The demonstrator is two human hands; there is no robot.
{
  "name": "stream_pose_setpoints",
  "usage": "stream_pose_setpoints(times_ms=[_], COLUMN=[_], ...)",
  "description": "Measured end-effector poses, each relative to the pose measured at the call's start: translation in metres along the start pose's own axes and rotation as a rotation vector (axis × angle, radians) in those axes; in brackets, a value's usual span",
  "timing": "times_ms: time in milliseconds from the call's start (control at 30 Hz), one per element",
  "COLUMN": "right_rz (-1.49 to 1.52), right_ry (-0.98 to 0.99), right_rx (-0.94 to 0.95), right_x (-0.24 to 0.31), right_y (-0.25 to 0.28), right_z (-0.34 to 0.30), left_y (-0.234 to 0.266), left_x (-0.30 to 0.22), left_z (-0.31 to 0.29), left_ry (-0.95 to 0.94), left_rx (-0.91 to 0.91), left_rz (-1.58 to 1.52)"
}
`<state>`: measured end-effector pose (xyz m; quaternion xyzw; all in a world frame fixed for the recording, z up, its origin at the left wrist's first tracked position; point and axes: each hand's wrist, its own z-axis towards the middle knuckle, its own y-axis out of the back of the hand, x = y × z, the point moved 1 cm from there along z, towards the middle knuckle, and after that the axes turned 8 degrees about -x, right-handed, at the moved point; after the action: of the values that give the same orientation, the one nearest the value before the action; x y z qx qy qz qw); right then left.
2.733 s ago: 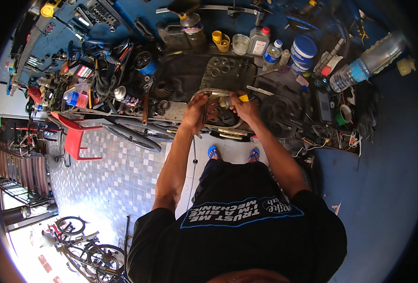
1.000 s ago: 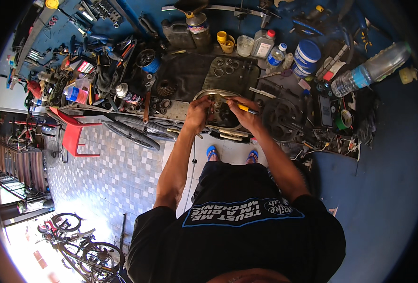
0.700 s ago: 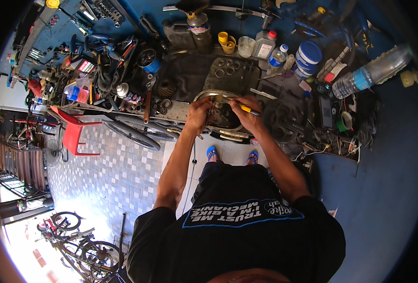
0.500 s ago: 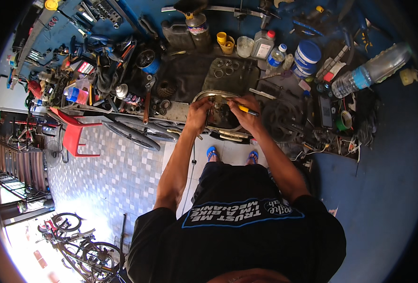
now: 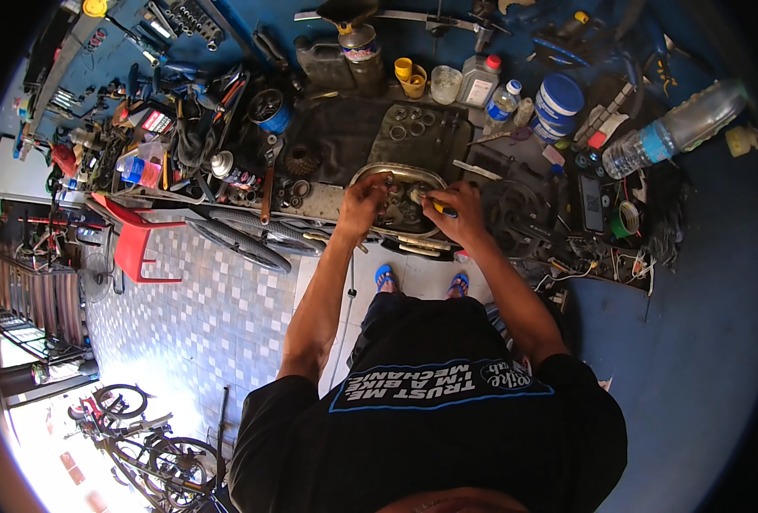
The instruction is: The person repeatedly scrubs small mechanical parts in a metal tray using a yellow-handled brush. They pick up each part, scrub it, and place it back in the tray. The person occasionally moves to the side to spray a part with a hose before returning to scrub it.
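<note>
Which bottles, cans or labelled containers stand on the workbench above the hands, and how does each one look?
Clear plastic bottle: far right, lying tilted, blue label.
Blue round tub: right of centre, white lid band.
Small clear bottle: beside the tub, blue cap.
Grey-white bottle: back centre, red cap.
Spray can: left, lying, silver top.

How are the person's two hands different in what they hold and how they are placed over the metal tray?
The right hand grips a thin yellow-handled tool, while the left hand holds no tool and pinches a small dark part. The left hand sits at the left side of the oval metal tray; the right hand sits at its right side. Both are bare and work over the same tray.
</note>
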<state>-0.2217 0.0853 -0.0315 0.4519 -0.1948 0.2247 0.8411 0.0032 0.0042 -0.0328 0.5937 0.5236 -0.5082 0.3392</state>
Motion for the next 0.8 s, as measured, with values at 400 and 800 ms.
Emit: stream_pose_setpoints(times_ms=[400, 800], right_rz=[0.273, 0.310], right_ry=[-0.089, -0.063], right_rx=[-0.188, -0.125], right_x=[0.014, 0.052], right_y=[-0.008, 0.015], right_z=[0.017, 0.034], left_y=[-0.009, -0.016], left_x=[-0.002, -0.015], left_z=[0.003, -0.010], left_ry=[-0.027, -0.108], left_rx=[-0.072, -0.177], left_rz=[-0.046, 0.205])
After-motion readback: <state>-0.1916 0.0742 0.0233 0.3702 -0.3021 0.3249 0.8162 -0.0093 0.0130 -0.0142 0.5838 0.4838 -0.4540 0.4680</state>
